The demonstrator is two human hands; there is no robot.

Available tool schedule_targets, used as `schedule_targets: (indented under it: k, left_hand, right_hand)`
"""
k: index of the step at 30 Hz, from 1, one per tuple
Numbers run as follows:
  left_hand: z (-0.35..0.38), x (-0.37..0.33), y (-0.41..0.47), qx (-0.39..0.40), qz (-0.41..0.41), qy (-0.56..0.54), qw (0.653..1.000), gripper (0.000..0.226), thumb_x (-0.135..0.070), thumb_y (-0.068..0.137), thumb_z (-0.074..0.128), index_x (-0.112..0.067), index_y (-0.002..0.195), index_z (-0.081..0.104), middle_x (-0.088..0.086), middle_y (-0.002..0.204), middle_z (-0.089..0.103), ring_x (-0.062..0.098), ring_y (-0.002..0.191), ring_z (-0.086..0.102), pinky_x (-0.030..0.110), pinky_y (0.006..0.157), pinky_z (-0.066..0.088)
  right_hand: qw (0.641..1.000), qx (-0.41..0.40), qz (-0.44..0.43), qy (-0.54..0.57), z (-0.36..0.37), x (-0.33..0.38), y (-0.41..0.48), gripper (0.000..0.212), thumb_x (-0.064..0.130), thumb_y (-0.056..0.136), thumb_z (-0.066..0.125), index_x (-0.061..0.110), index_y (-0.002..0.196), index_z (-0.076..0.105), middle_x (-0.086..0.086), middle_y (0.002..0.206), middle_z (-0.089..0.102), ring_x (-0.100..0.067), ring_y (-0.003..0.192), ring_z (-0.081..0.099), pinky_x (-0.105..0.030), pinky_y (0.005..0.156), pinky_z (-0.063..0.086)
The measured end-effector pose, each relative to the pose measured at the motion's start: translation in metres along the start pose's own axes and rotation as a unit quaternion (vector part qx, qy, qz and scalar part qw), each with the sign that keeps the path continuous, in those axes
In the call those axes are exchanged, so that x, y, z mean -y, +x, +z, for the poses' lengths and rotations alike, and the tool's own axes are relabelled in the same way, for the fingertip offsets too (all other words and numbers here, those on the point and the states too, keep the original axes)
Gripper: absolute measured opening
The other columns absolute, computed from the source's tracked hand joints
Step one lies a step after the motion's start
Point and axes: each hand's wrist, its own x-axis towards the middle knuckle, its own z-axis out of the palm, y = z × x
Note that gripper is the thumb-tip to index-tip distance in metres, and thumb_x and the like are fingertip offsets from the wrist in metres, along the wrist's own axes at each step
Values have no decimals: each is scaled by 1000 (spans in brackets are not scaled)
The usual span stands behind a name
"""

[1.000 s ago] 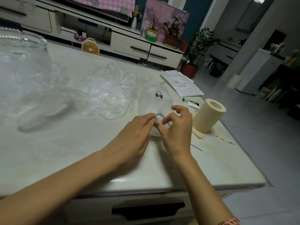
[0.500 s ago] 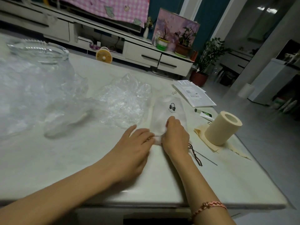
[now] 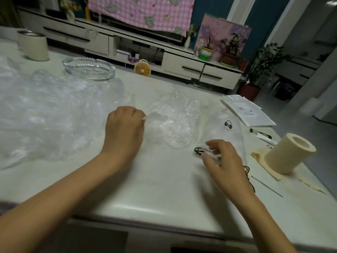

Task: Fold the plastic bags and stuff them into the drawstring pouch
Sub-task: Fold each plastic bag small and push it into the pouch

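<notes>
A sheer white drawstring pouch [image 3: 225, 133] with a small black logo lies flat on the pale table [image 3: 160, 189], its dark cord [image 3: 198, 150] at its near end. My right hand [image 3: 222, 161] hovers blurred over that near end, fingers apart, nothing clearly held. My left hand [image 3: 125, 130] is closed on the left edge of a crumpled clear plastic bag [image 3: 175, 123] lying left of the pouch. A larger heap of clear plastic bags [image 3: 47, 117] covers the table's left side.
A glass ashtray [image 3: 89, 68] and a cream cup [image 3: 33, 45] stand at the back left. A cream tape roll [image 3: 288, 152] on paper, a small tube [image 3: 260, 135] and a paper sheet [image 3: 248, 112] are at the right. A thin needle [image 3: 267, 183] lies near the right edge.
The hands have parted from the pouch's near end. My left hand moved left and took hold of the small plastic bag; my right hand lifted off the pouch. The view swung left.
</notes>
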Motion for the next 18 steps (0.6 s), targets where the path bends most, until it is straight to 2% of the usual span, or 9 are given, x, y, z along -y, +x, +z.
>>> schedule_targets:
  k: [2, 4, 5, 6, 8, 11, 15, 17, 18]
  left_hand:
    - [-8, -21, -10, -18, 97, -7, 995, 12, -4, 72, 55, -4, 74, 67, 14, 69, 63, 33, 62, 60, 33, 54, 45]
    - [-9, -41, -32, 21, 181, -8, 983, 16, -7, 68, 50, -9, 71, 66, 10, 66, 61, 29, 57, 59, 31, 49, 42]
    - [-8, -49, -47, 49, 217, -11, 975, 18, -9, 68, 47, -11, 69, 66, 7, 65, 61, 27, 57, 58, 31, 49, 41]
    - [-6, -56, -62, 74, 251, -13, 965, 20, -11, 67, 45, -13, 67, 65, 5, 65, 61, 25, 56, 58, 29, 48, 41]
    - [-1, -64, -86, 118, 312, -24, 943, 22, -13, 67, 44, -16, 71, 65, 2, 68, 61, 22, 58, 58, 26, 48, 42]
    - [-2, -66, -100, 170, 323, -45, 930, 24, -16, 69, 47, -14, 87, 64, 3, 81, 64, 22, 66, 59, 27, 52, 47]
    - [-7, -50, -100, 185, 254, -62, 947, 36, -23, 65, 66, -11, 97, 56, 10, 95, 69, 25, 75, 66, 25, 57, 53]
    - [-12, -40, -98, 213, 241, -54, 945, 21, -20, 68, 56, -12, 86, 65, 9, 89, 69, 25, 71, 67, 23, 53, 52]
    - [-17, -35, -96, 228, 236, -45, 944, 24, -22, 72, 48, -13, 81, 68, 9, 87, 70, 24, 69, 67, 22, 52, 52]
  right_hand:
    - [975, 54, 87, 195, -2, 14, -5, 29, 36, 84, 65, 20, 107, 59, -1, 106, 64, -13, 97, 62, -22, 79, 49]
    - [896, 128, 202, 375, -4, 21, -9, 50, 53, 72, 60, 19, 109, 57, -8, 107, 67, -19, 93, 67, -33, 75, 56]
    - [865, 154, 238, 413, -4, 23, -12, 56, 56, 70, 60, 19, 112, 56, -10, 107, 67, -21, 90, 68, -37, 72, 57]
    - [853, 169, 255, 423, -2, 23, -17, 56, 55, 72, 62, 18, 115, 56, -10, 105, 67, -21, 84, 69, -35, 66, 56]
    - [874, 154, 271, 372, 7, 22, -27, 43, 41, 80, 68, 15, 113, 57, -8, 99, 67, -16, 75, 68, -28, 56, 52]
    - [930, 93, 255, 246, 17, 17, -33, 27, 13, 84, 66, 11, 110, 57, -11, 96, 66, -19, 77, 65, -26, 60, 53]
    - [967, 68, 201, 140, 11, 12, -35, 10, 13, 85, 60, 12, 94, 62, -5, 83, 66, -13, 67, 61, -24, 57, 50]
    - [968, 60, 213, 116, 7, 7, -38, 9, 17, 85, 59, 13, 93, 62, -4, 78, 66, -14, 62, 60, -25, 57, 48]
    - [969, 58, 217, 103, 4, 7, -40, 11, 19, 86, 60, 14, 96, 60, -4, 77, 65, -14, 62, 60, -27, 59, 48]
